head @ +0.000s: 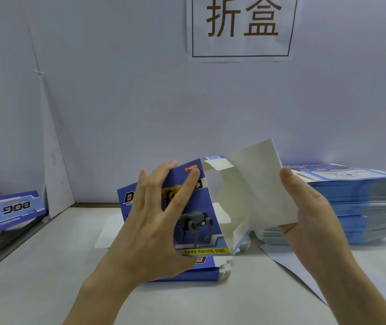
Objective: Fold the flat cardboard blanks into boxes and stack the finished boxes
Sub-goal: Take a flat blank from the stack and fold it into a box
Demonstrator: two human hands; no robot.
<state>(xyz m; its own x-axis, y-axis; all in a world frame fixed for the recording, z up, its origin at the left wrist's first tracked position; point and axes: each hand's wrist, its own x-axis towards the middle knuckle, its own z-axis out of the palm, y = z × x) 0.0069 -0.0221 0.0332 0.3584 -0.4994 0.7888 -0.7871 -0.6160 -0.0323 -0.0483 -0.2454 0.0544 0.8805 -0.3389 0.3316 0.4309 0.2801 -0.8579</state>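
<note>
Clamped between the spread fingers and thumb of the left hand (149,221), the blue printed face of the half-opened box (208,202) is held tilted above a low pile of flat blanks (187,275) on the table (46,266). Its white panel (255,184) is pinched by the right hand (314,219), thumb in front. Further right, a tall stack of blanks (363,207) is seen on the table.

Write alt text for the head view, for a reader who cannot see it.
Two bare hands hold a half-opened blue box above a white table: the left hand spans its printed front panel, the right hand pinches its white inner flap. A tall stack of flat blanks lies at right.
</note>
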